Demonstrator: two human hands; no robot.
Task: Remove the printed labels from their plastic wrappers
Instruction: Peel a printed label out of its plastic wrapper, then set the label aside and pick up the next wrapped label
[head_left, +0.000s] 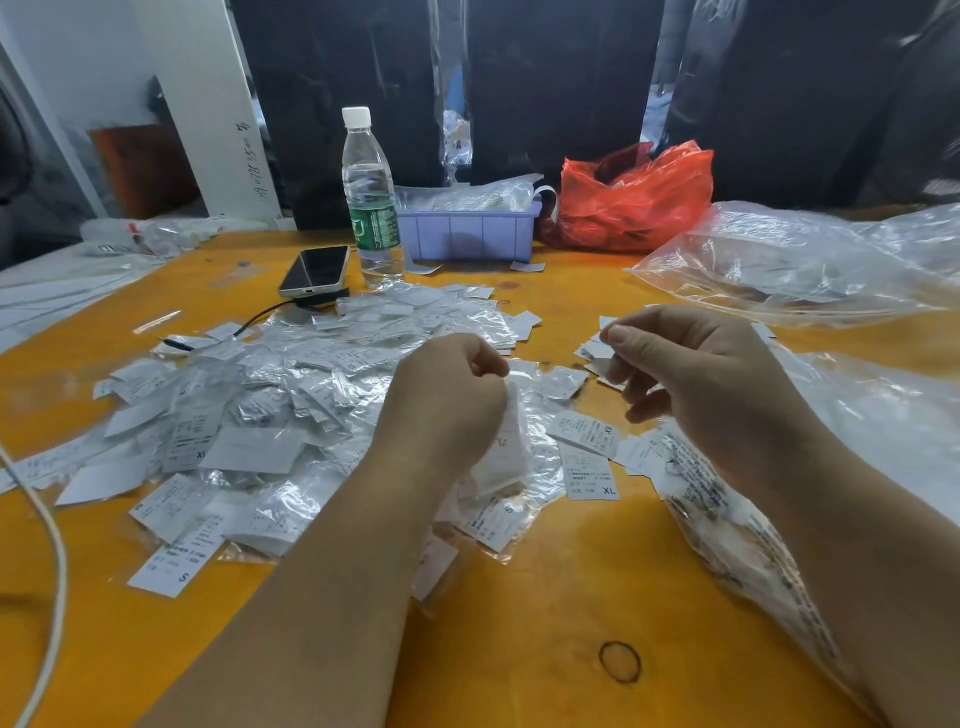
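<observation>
Where fists curl, crinkled glossy wrappers (291, 395).

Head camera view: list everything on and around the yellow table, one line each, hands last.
yellow wooden table: one, yellow-orange, fills the foreground.
pile of white printed labels in clear plastic wrappers: many, white and clear, left of centre.
loose white labels: several, white, between the hands and just beyond.
clear plastic water bottle: one, white cap, green label, upright at rear centre.
dark smartphone: one, left of the bottle.
lilac plastic bin: one, right of the bottle.
red plastic bag: one, rear right.
large clear plastic bags: several, right side.
white cable: one, left edge.
left hand: grips a wrapper.
right hand: pinches a white label.
</observation>
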